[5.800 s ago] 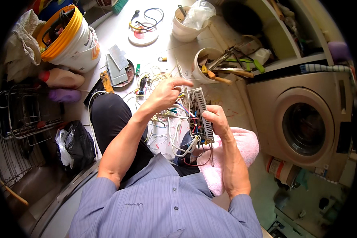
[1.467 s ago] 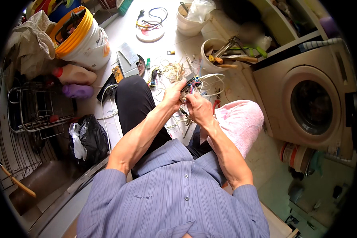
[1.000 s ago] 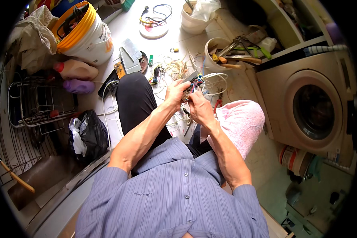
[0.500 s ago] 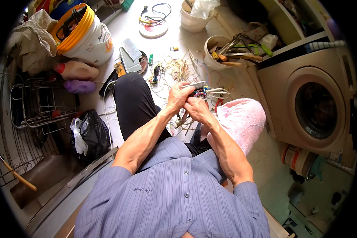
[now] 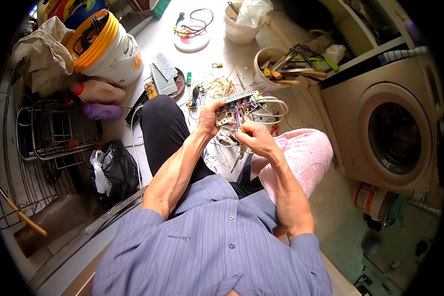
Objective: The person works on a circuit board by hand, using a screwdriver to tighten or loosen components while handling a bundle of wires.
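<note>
My left hand [image 5: 210,119] is closed on the left edge of a circuit board [image 5: 225,116], tilted so its component side shows. A pale ridged strip [image 5: 240,95] runs along the board's upper edge. Red, blue and grey wires cross it, and thick white cables [image 5: 279,104] loop off its right side. Just below the board, my right hand [image 5: 256,138] has its fingers curled round thin wires that hang from it; the fingertips are partly hidden. A pink towel [image 5: 308,150] covers my right knee.
Loose wires [image 5: 219,88] lie tangled on the floor beyond the board. A white bucket [image 5: 262,74] of hand tools stands at far right, near a washing machine [image 5: 352,106]. On the left are a yellow-rimmed bucket [image 5: 118,61], bottles [image 5: 101,92] and a wire rack [image 5: 59,155].
The circuit board has turned so its wired face shows. My hands have moved apart: the left one shifted left, the right one right and slightly nearer me.
</note>
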The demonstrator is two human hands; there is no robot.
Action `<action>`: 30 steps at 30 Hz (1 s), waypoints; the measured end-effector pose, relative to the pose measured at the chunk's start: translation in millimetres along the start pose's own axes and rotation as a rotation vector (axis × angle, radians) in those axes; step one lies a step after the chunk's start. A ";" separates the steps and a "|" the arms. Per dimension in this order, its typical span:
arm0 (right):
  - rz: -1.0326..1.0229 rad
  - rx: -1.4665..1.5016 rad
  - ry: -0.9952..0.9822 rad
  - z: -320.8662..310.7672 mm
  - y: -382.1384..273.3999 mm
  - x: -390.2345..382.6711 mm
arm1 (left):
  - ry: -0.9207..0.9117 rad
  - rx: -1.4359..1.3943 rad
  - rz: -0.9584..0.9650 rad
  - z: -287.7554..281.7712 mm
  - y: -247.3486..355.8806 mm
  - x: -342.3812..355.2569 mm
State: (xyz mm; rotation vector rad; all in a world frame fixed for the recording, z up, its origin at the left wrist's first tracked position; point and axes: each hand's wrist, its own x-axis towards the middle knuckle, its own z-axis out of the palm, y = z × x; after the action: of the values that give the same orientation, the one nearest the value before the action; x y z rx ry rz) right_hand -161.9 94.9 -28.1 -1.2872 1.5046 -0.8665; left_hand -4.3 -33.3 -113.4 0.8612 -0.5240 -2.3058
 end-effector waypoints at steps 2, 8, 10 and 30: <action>0.004 -0.035 -0.023 -0.2 4.1 -1.0 | 0.025 0.001 -0.027 1.7 -2.0 0.5; -0.083 -0.221 -0.008 -3.3 6.1 -1.9 | 0.014 -0.005 -0.069 1.8 -6.7 3.1; -0.007 -0.247 0.003 -3.2 1.5 -1.6 | -0.015 -0.054 -0.101 4.8 -4.0 2.7; -0.207 -0.178 0.340 8.8 -7.1 10.0 | -0.034 -0.054 -0.241 11.4 -13.3 0.6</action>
State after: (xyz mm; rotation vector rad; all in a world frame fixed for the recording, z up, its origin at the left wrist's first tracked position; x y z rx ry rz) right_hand -151.4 84.2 -26.3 -1.5011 1.7659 -1.1517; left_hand -17.9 -22.3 -112.9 0.9024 -0.3885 -2.5447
